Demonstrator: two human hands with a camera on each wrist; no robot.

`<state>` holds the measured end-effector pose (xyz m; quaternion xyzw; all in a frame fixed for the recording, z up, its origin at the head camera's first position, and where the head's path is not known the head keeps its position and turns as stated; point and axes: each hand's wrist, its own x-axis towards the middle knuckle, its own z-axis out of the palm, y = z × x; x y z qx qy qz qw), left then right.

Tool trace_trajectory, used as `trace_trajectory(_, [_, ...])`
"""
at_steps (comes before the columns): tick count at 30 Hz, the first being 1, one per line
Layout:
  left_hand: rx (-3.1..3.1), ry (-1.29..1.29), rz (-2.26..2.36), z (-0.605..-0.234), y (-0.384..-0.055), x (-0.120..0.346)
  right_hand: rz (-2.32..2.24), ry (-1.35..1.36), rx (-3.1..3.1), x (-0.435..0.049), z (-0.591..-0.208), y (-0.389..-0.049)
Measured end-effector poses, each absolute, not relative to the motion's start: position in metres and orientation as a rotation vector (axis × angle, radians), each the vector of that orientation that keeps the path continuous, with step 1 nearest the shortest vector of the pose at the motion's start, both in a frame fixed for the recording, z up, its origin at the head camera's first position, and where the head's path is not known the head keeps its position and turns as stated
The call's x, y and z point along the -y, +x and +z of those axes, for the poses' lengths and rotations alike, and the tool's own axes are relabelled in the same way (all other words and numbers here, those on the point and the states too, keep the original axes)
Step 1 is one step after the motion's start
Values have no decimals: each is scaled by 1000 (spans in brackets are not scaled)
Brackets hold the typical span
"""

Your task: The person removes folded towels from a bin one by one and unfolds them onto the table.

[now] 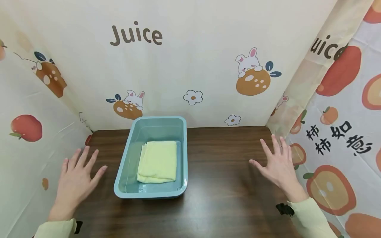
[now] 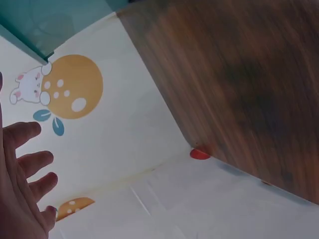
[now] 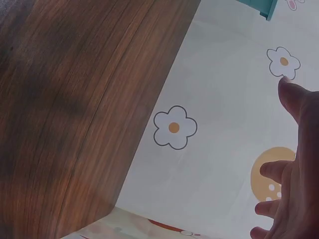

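A folded pale yellow cloth (image 1: pixel 157 162) lies inside a blue-green plastic basin (image 1: pixel 121 175), left of the middle of the table. To the basin's left, my left hand (image 1: pixel 75 180) is held with its fingers spread and touches neither basin nor cloth. My right hand (image 1: pixel 278 165) is over the table's right side, fingers also spread, well apart from the basin. Both palms hold nothing. In the left wrist view the left hand (image 2: pixel 22 184) shows at the edge, with part of the basin (image 2: pixel 65 25) above. The right wrist view shows the right hand (image 3: pixel 294 164) at its right edge.
The dark brown wooden table (image 1: pixel 220 185) ends at a printed curtain (image 1: pixel 190 59) behind it. More printed cloth hangs on the left (image 1: pixel 26 172) and right (image 1: pixel 333 155), close beside each hand. Cream sleeves and black wrist bands cover the wrists.
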<state>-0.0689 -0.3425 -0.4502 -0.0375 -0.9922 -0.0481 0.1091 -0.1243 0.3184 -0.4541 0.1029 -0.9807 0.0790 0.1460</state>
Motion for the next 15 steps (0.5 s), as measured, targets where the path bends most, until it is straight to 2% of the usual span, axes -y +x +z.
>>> trace_trajectory(15, [2795,-131,-350,-448,-71,335,401,291,2748,-315,-457,-124])
